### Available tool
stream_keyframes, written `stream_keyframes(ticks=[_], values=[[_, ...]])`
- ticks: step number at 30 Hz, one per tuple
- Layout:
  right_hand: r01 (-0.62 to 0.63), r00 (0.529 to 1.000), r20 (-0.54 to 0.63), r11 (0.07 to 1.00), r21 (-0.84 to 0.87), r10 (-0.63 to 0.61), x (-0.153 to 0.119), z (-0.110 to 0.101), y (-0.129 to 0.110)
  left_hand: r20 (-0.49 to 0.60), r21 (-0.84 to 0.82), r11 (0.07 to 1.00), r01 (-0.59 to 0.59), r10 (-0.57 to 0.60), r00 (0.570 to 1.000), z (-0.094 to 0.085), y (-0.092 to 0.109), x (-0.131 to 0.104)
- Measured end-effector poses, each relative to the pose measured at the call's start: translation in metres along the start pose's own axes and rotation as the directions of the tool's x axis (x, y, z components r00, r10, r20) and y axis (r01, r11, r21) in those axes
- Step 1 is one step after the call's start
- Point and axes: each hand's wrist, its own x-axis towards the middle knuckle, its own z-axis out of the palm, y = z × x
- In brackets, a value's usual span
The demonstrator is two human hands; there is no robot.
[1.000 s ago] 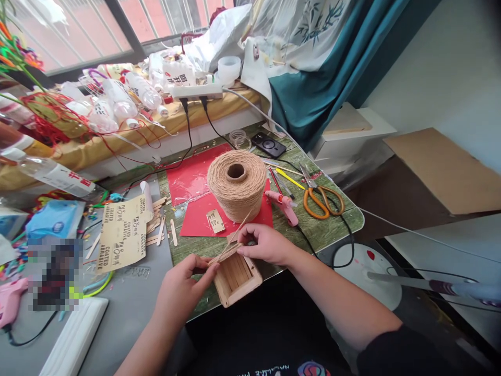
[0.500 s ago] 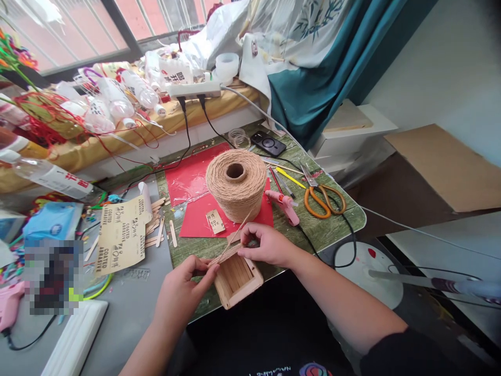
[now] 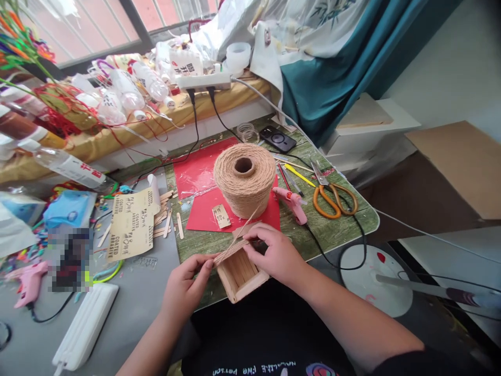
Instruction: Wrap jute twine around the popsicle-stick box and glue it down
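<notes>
Twine (image 3: pixel 230 252) lies in several strands along the far rim of a small wooden box (image 3: pixel 249 285), which is tilted toward the camera so its slatted inside shows, just over the near edge of a green wood-patterned counter (image 3: pixel 336 237). The left hand (image 3: pixel 192 278) pinches the box at its far left corner, thumb and fingers closed over rim and strands together. The right hand (image 3: pixel 276 255) has thumb and forefinger drawn narrow on the strands at the far right corner. One strand slants up from there to a large spool (image 3: pixel 245 183) standing upright on red sheets (image 3: pixel 200 213), with a small piece of sandpaper (image 3: pixel 222 216) just left of its base. To the right of the spool lie a pink glue gun (image 3: pixel 291 201), a yellow pen (image 3: pixel 299 175) and scissors (image 3: pixel 331 201) with orange handles; a dark phone (image 3: pixel 278 139) lies behind it. On the grey counter (image 3: pixel 135 303) to the left, a printed sandpaper sheet (image 3: pixel 132 223) partly covers loose wooden sticks (image 3: pixel 167 223), and a white power strip (image 3: pixel 86 325) sits nearer the person.
</notes>
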Motion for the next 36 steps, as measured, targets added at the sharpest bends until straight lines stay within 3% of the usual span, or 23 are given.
stream_keyframes(ticks=[3, 9, 13, 18, 24, 28, 36], values=[[0.041, 0.998, -0.033, 0.994, -0.097, -0.044, -0.003, 0.007, -0.001, 0.016, -0.079, 0.996, -0.028, 0.029, 0.999, -0.001, -0.01, -0.004], [0.126, 0.992, 0.041, 0.955, -0.27, -0.119, 0.001, 0.01, -0.007, 0.056, 0.024, 0.987, -0.159, 0.157, 0.986, -0.006, -0.02, 0.006], [0.169, 0.986, 0.058, 0.921, -0.351, -0.159, 0.001, 0.013, -0.009, 0.114, -0.021, 0.978, -0.206, 0.207, 0.972, -0.011, -0.027, 0.013], [0.151, 0.988, 0.048, 0.904, -0.4, -0.144, -0.002, 0.018, -0.007, 0.08, -0.109, 0.961, -0.255, 0.264, 0.961, -0.01, -0.035, 0.013], [0.144, 0.988, 0.118, 0.899, -0.414, -0.103, 0.0, 0.021, -0.01, 0.059, -0.187, 0.944, -0.27, 0.286, 0.957, -0.008, -0.039, 0.011], [0.134, 0.991, 0.073, 0.896, -0.422, -0.113, -0.001, 0.024, -0.011, 0.086, -0.199, 0.934, -0.296, 0.318, 0.944, -0.01, -0.042, 0.012], [-0.039, 0.998, 0.038, 0.968, -0.248, 0.05, 0.003, 0.025, 0.001, 0.105, -0.14, 0.956, -0.259, 0.275, 0.956, -0.008, -0.045, 0.013]])
